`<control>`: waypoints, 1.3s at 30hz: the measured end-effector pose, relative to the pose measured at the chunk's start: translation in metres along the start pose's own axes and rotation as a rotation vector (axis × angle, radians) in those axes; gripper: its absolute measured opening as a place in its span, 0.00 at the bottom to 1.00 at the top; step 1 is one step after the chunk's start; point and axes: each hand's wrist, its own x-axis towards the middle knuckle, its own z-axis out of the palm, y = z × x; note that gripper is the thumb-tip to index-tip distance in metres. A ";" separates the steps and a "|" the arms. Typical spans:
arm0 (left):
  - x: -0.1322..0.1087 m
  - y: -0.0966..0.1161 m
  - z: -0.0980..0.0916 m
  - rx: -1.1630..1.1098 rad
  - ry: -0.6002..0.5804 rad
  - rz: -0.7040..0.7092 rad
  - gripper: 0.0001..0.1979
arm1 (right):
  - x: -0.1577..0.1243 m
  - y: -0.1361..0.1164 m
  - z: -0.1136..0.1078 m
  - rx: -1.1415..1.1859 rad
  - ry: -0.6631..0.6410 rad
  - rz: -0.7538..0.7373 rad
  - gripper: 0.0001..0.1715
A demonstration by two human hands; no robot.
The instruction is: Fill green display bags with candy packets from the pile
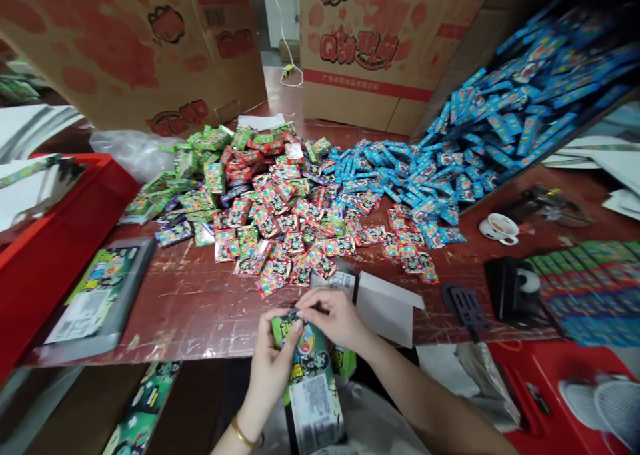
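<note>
The person holds a pouch (pixel 311 365) upright at the near edge of the table (pixel 200 308), just over the lap and close to the body. The left hand (pixel 270 372) is curled round the pouch's left side, with the thumb laid on its front, which seems to keep it steady and its top turned up. The right hand (pixel 336 316) comes in from the right with its fingertips pressed together, pinching the pouch's top edge; the grip looks fine and careful, fit for a thin, floppy rim. The pouch is green with black-and-white cartoon figures, a many-coloured round mark near the middle and a white printed label low on its face. It looks flat and soft. Just beyond the hands lies a spread of small red packets (pixel 280 222), with green packets (pixel 200 165) heaped to the far left and blue packets (pixel 400 175) spilling in from the far right, all within easy reach. A grey tray (pixel 133 288) at the near left carries another green pouch. Printed boxes (pixel 370 55) stand along the far side, and a cup (pixel 500 228) sits to the right.
</note>
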 end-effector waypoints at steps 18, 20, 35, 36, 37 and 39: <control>0.068 0.044 0.039 -0.010 -0.299 0.050 0.15 | -0.048 0.018 -0.151 -0.986 0.329 -0.034 0.19; 0.065 0.049 0.050 0.025 -0.400 0.109 0.12 | -0.043 0.015 -0.156 -0.783 0.416 0.001 0.15; 0.061 0.079 0.118 0.166 -0.781 0.157 0.23 | -0.034 -0.045 -0.176 -0.143 0.285 0.057 0.15; 0.061 0.079 0.119 0.159 -0.781 0.149 0.22 | -0.034 -0.046 -0.176 -0.158 0.318 0.035 0.13; 0.060 0.080 0.119 0.156 -0.782 0.142 0.22 | -0.034 -0.047 -0.177 -0.181 0.353 0.005 0.12; 0.060 0.081 0.119 0.155 -0.780 0.136 0.22 | -0.033 -0.047 -0.178 -0.212 0.423 -0.077 0.11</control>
